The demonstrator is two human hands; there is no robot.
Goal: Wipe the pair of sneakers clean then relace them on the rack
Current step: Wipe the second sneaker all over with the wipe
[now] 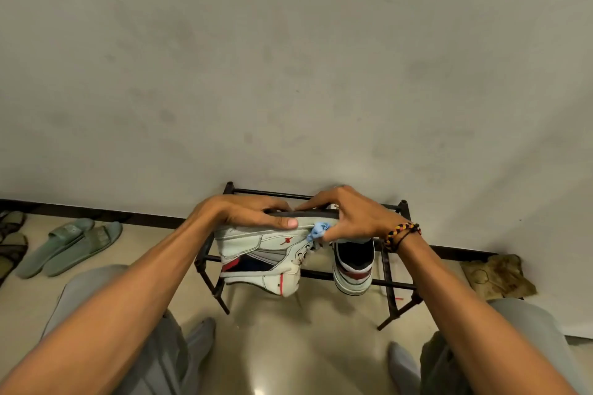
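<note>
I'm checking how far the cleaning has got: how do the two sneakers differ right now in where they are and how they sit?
The held sneaker is gripped by the left hand, turned on its side with its sole uppermost; the other sneaker stands on the rack, opening facing the camera. The right hand presses a blue cloth against the held sneaker; nothing touches the other sneaker. Both are white with red and dark trim.

A single wide-angle view is given from the person's head, directed forward and down at close range. The rack (390, 282) against the wall (288, 58) is framed centrally, with both forearms entering from below.
</note>
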